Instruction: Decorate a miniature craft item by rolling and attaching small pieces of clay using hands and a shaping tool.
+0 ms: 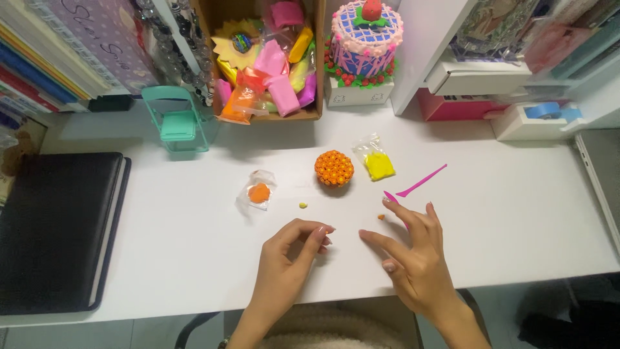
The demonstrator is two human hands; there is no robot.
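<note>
My left hand (287, 258) rests on the white desk (181, 226), thumb and forefinger pinched together; whether a small piece of clay lies between them I cannot tell. My right hand (413, 249) hovers beside it with fingers spread, holding nothing. An orange clay ball studded with small beads (334, 168) sits beyond both hands. A tiny yellow crumb (302, 205) and an orange crumb (381, 217) lie near the fingertips. A pink plastic sculpting tool (421, 182) lies just past my right fingers, and another pink tool (391, 196) touches them.
A bag of orange clay (258, 192) and a bag of yellow clay (378, 165) flank the ball. A cardboard box of coloured clay packets (271, 64), a mint toy chair (175, 123), a clay cake (365, 39), a black notebook (55, 226) and a tape dispenser (542, 116) stand around.
</note>
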